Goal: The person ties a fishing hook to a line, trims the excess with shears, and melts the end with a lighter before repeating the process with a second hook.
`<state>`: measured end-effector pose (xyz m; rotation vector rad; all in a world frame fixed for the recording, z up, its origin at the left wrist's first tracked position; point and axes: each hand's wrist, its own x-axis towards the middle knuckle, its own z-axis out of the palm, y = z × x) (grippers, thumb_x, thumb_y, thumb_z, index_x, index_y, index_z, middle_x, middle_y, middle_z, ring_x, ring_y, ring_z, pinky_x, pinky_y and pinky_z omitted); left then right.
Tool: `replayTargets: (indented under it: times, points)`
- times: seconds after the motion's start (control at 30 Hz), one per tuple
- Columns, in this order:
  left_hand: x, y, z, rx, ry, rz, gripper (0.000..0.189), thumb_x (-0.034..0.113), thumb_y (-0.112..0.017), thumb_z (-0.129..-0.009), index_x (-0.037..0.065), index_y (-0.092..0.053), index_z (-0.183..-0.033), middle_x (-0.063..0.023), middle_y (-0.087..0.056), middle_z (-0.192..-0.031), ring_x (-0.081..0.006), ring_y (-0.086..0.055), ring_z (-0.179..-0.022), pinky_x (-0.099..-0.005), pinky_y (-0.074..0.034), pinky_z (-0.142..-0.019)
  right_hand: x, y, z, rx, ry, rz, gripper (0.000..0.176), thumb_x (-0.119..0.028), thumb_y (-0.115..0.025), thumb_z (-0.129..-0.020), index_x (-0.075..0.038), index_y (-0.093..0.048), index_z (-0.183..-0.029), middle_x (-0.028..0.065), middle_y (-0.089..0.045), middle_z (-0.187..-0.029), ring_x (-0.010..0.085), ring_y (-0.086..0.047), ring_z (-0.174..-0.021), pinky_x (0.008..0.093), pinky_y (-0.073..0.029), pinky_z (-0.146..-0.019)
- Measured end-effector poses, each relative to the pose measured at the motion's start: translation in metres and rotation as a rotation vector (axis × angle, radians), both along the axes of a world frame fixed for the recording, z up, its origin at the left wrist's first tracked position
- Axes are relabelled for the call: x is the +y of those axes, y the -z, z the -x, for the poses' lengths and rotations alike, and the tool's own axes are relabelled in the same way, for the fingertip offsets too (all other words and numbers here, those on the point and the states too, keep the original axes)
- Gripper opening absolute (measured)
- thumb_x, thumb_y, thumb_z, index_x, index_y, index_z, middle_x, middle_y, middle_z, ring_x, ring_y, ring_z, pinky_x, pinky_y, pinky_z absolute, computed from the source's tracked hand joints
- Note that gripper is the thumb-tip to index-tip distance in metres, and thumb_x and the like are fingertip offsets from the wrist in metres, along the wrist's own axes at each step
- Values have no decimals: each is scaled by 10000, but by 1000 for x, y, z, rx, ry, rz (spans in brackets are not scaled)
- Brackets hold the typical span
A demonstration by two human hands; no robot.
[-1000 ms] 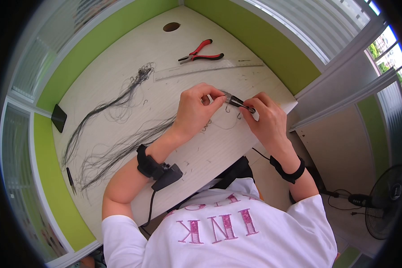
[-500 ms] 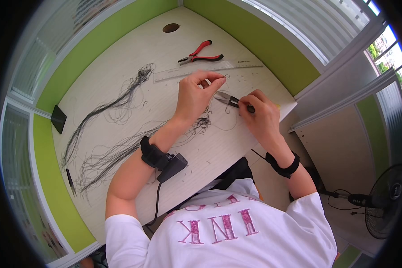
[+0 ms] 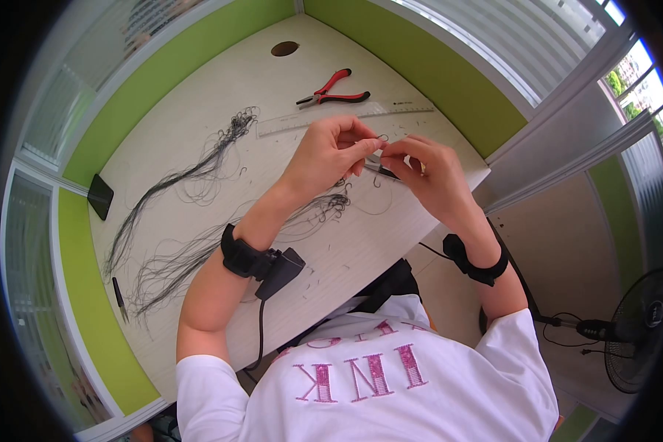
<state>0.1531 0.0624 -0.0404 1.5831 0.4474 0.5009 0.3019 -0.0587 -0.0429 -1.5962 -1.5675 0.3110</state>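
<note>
My left hand point(image 3: 325, 156) pinches a small dark fish hook point(image 3: 383, 138), its bend poking out above the thumb and forefinger. Right beside it, the closed thumb and forefinger of my right hand point(image 3: 436, 177) meet the left fingertips; I cannot tell what they pinch. Below both hands are the thread snips point(image 3: 376, 166), partly covered by the fingers. A loose hook point(image 3: 377, 181) on thin line lies close to the snips. Under my left wrist spreads a bundle of hooked dark lines point(image 3: 333, 207).
Another hooked line bundle point(image 3: 199, 166) lies at the left. Red-handled pliers point(image 3: 333, 90) and a clear ruler point(image 3: 295, 124) are beyond my hands. A dark pen-like tool point(image 3: 119, 298) and a black phone-like slab point(image 3: 100, 197) sit at the left edge. Green partitions point(image 3: 479, 110) border the desk.
My right hand has let go of the snips' handle and come up and left to my left fingertips. My left hand has shifted slightly right with the hook.
</note>
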Motion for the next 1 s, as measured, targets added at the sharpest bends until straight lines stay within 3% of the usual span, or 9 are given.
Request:
replayTargets:
  times: [0.1, 0.33, 0.53, 0.63, 0.7, 0.83, 0.9, 1.0]
  points:
    - [-3, 2, 0, 56, 4, 12, 124, 105, -618, -882, -11, -619, -925, -55, -659, -809, -58, -560, -607, -180, -438, -518, -1, -2, 3, -105, 33, -64, 74, -86, -669, -787, -40, -641, -838, 85, -630, -749, 205, -550, -580, 306, -429, -533]
    - [-9, 3, -1, 40, 14, 44, 131, 120, -619, -886, -3, -625, -929, -42, -652, -788, -62, -577, -687, -203, -479, -637, -2, -1, 2, -76, 69, -133, 132, -95, -724, -739, -47, -635, -823, 61, -630, -721, 189, -533, -572, 286, -424, -551]
    - [-11, 2, 1, 46, 34, 34, 121, 114, -627, -880, -1, -632, -915, -47, -655, -798, -68, -579, -690, -206, -485, -652, -6, -5, 0, 242, 8, 40, 177, -68, -746, -709, -40, -625, -835, 29, -627, -727, 131, -475, -577, 245, -415, -559]
    - [-12, 0, 3, 81, 52, 82, 125, 117, -631, -878, 1, -628, -925, -47, -650, -806, -74, -583, -691, -209, -493, -665, -7, -5, 1, 134, 60, -58, 176, -55, -744, -709, -40, -628, -841, 22, -630, -740, 129, -505, -593, 246, -416, -551]
    - [-10, 2, 4, 72, 74, 163, 129, 119, -634, -876, 3, -625, -931, -48, -646, -817, -77, -585, -696, -210, -496, -672, -4, 3, -2, -195, 10, -302, 175, -45, -740, -713, -38, -631, -850, 14, -634, -754, 122, -538, -611, 249, -426, -552]
    - [-9, 0, 6, 118, 35, 337, 132, 120, -636, -876, 5, -617, -940, -53, -635, -840, -87, -594, -717, -212, -504, -689, -7, 3, 0, -73, 41, -338, 167, -46, -727, -734, -35, -631, -870, 9, -635, -753, 119, -559, -616, 259, -436, -555]
    - [-8, -1, 7, 95, 18, 352, 128, 114, -636, -876, 4, -618, -940, -55, -633, -839, -88, -595, -720, -211, -506, -692, -13, -4, -3, 189, 121, -3, 182, -90, -739, -740, -34, -641, -883, 16, -638, -765, 123, -563, -621, 268, -439, -552]
    - [-7, -1, 7, 49, 9, 375, 122, 101, -637, -874, 2, -618, -943, -61, -633, -841, -90, -598, -722, -209, -510, -697, -18, 2, 3, 210, 32, 85, 205, -123, -750, -738, -29, -656, -895, 32, -633, -802, 128, -544, -609, 269, -432, -543]
